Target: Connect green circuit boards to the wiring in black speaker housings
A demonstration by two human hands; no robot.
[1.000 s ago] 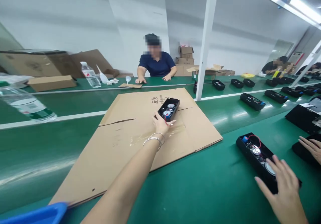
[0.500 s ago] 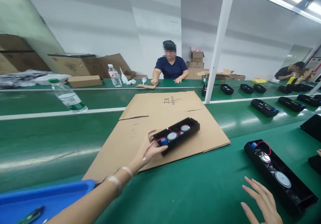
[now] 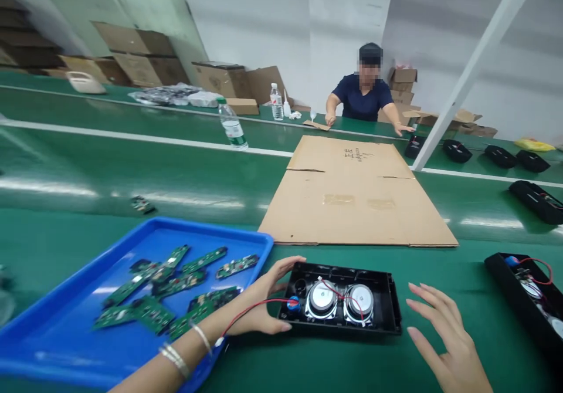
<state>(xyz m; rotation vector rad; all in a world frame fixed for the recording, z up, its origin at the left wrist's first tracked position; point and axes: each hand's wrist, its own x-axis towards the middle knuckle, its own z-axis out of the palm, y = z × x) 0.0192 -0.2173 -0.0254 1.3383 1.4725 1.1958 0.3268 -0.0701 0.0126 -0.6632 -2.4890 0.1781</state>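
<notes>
My left hand (image 3: 268, 302) grips the left end of a black speaker housing (image 3: 383, 308), thumb at the near edge and fingers at the far edge. The housing is open side up, showing two round silver speakers (image 3: 322, 299), a blue part and red wires. One wire hangs over my left wrist to a white plug (image 3: 219, 341). My right hand (image 3: 444, 334) is just right of the housing, fingers apart, holding nothing. A blue tray (image 3: 145, 229) with several green circuit boards (image 3: 152, 314) lies to the left.
A flat cardboard sheet (image 3: 356, 220) lies beyond the housing. Another black housing (image 3: 523, 305) is at the right. A water bottle (image 3: 233, 126) and a white post (image 3: 475, 76) stand farther back. A person (image 3: 367, 97) sits across, one hand reaching to a black unit.
My left hand has brought the housing off the cardboard to the near table, now level. My view has swung left, showing the tray of boards. The person across has reached out an arm.
</notes>
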